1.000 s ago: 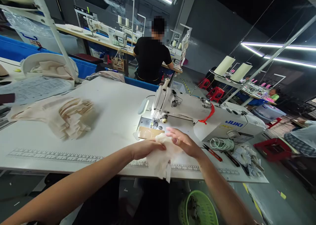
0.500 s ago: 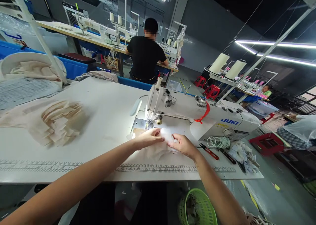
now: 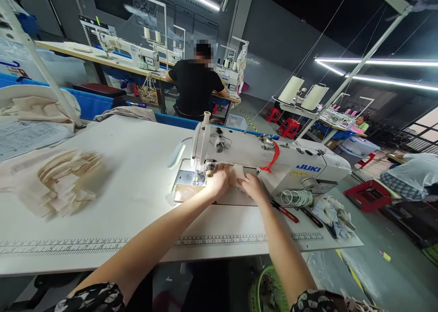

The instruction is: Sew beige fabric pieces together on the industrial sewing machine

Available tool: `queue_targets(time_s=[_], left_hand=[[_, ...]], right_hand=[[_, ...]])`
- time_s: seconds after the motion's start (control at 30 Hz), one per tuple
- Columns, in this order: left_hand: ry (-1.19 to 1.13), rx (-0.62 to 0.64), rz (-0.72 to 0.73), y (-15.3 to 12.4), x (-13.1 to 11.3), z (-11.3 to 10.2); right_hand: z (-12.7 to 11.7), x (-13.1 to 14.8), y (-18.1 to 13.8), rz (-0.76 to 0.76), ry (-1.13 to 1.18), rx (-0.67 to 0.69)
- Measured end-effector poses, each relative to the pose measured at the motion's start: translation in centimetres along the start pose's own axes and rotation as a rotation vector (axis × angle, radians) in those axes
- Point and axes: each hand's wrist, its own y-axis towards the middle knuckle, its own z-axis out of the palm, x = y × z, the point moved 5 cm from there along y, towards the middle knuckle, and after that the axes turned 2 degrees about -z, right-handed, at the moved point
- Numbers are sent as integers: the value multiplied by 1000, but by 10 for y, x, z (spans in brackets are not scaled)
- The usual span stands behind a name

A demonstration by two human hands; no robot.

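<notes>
A white sewing machine stands on the white table. Both my hands rest under its arm, just right of the needle, pressing a small piece of pale fabric onto the machine bed. My left hand lies closest to the needle, fingers curled on the fabric. My right hand holds the fabric's right side, fingers bent down. Most of the fabric is hidden under my hands.
A stack of cream fabric pieces lies at the left. Red-handled snips, a coil of white cord and scraps sit right of the machine. A green basket is below the table edge. A person in black sits at another machine behind.
My hands carried the pale fabric from the table's front edge forward onto the machine bed, up beside the needle. The view shifted slightly right and forward.
</notes>
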Motion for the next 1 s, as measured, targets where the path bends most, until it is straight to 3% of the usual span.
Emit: queue_targets(time_s=[0.23,0.43,0.53,0.63,0.7,0.8,0.9,1.0], left_hand=[[304,61,335,-23,-1,12],[374,72,356,-32,-5,18],[324,51,403,-63,-13,9],[167,63,609,-117,-14,-7],[56,43,668,-150,3,-26],[-7,-33,563,-176,54,-64],[26,-125,380,-176,110,-101],[76,-158,314,-166,143,-118]], right_hand=[[-5,-9,-1,-34,-174,-70],[-20,-7,-19,-50,-338,-193],[-24,1,-34,-144,-447,-366],[-13,19,-53,-344,-300,-432],[3,37,-66,-465,-120,-322],[29,75,-89,-531,73,-77],[52,113,-105,-542,132,124],[71,139,-111,-533,78,198]])
